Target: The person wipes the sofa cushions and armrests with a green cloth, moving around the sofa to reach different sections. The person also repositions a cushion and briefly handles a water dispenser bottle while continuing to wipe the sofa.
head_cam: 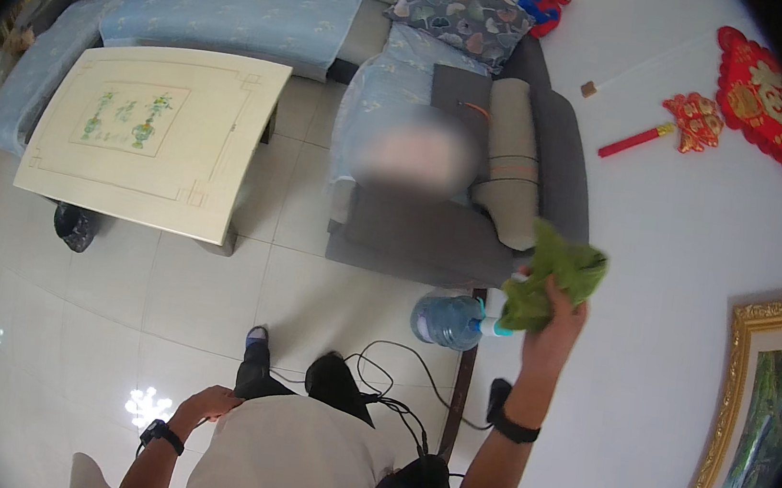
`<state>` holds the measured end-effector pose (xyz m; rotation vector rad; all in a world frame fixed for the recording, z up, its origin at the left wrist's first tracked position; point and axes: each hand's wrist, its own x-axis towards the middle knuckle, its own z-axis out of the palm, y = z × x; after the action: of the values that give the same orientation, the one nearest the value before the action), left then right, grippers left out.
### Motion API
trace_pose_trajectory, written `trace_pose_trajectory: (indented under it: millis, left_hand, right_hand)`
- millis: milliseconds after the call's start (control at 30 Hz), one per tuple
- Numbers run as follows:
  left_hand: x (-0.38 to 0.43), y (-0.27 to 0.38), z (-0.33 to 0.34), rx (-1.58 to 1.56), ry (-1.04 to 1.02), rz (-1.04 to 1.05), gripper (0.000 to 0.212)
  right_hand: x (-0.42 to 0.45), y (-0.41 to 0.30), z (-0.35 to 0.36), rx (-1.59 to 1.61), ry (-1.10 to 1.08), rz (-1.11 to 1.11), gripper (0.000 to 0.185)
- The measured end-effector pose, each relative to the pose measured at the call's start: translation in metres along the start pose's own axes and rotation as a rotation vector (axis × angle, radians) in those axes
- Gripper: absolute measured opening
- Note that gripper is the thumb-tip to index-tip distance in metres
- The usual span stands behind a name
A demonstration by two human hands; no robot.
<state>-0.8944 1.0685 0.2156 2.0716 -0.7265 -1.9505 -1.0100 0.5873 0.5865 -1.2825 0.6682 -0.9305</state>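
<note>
My right hand (556,317) is raised at the right, its fingers closed on a crumpled green cloth (552,280). The cloth is close to the end of the grey sofa (428,237) and the white wall (648,273); whether it touches either, I cannot tell. Below the cloth a large blue water bottle (447,320) with a pump top stands on the tiled floor. Down at my left side, my left hand (210,403) rests by my thigh at the hem of my light shirt. Its fingers are partly hidden, and no held object shows.
Black cables (414,362) loop over the floor by my feet. A cream coffee table (157,138) stands at the left, with a small black-bagged bin (75,226) beside it. Red decorations (768,106) and a gold-framed picture (739,428) hang on the wall. A blurred patch covers part of the sofa seat.
</note>
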Motion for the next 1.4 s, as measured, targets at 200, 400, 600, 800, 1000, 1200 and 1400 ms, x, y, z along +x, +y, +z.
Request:
trace_pose_trajectory:
  millis: [200, 400, 600, 800, 1000, 1200, 1400]
  left_hand:
    - [0.05, 0.028, 0.057, 0.482, -0.02, 0.453, 0.029]
    - [0.002, 0.155, 0.078, 0.04, -0.302, -0.094, 0.058]
    - [-0.071, 0.215, 0.097, 0.008, -0.456, -0.332, 0.082]
    - [-0.101, 0.218, 0.124, -0.069, -0.123, -0.153, 0.078]
    - [-0.135, 0.222, 0.139, -0.32, -0.284, -0.133, 0.058]
    - [-0.081, 0.236, 0.108, 0.056, -0.439, 0.026, 0.053]
    - [0.03, 0.221, 0.046, 0.394, -0.641, 0.257, 0.05]
  right_hand:
    - [0.003, -0.019, -0.077, -0.887, -0.519, 0.206, 0.043]
    - [-0.075, 0.144, -0.16, -1.191, -1.545, 0.848, 0.053]
    - [-0.146, 0.206, -0.237, -0.707, -1.595, 1.318, 0.054]
    - [-0.148, 0.191, -0.269, -0.707, -1.523, 1.122, 0.055]
    - [-0.151, 0.142, -0.266, -0.609, -1.469, 1.108, 0.051]
    - [-0.153, 0.127, -0.262, -0.642, -1.43, 1.34, 0.047]
    - [-0.139, 0.185, -0.243, -0.683, -1.31, 1.349, 0.048]
